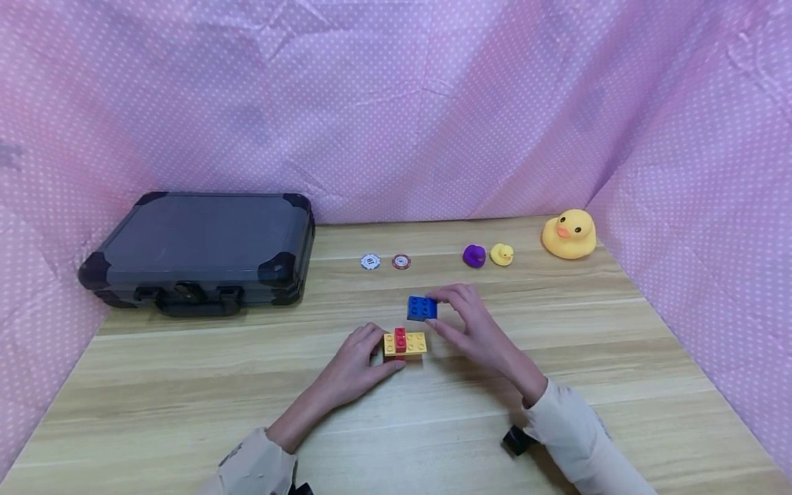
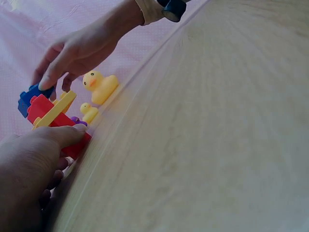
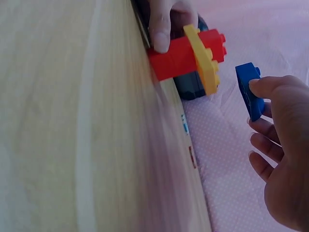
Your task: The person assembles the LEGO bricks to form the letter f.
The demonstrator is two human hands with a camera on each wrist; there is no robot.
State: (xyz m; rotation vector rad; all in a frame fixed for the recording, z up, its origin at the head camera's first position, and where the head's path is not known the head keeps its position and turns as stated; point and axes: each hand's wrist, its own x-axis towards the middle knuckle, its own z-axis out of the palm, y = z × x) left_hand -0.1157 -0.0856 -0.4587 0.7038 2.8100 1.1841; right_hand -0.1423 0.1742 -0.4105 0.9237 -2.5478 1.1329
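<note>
A stack of red and yellow toy building bricks (image 1: 414, 343) stands on the wooden table. Its yellow plate lies crosswise between red bricks (image 3: 176, 59), with one red brick on top. My left hand (image 1: 351, 368) grips the lower red part between thumb and fingers. In my right hand (image 1: 473, 330), thumb and fingertips pinch a blue brick (image 1: 422, 308) by its right side, studs upward. The blue brick is held in the air just behind the stack in the head view. In the right wrist view a gap separates the blue brick (image 3: 248, 91) from the stack.
A grey and black case (image 1: 210, 240) lies at the back left. Two chips, one white (image 1: 370, 261) and one red (image 1: 401, 261), lie behind the hands. Farther right sit a purple duck (image 1: 474, 256), a small yellow duck (image 1: 502, 254) and a large yellow duck (image 1: 569, 235).
</note>
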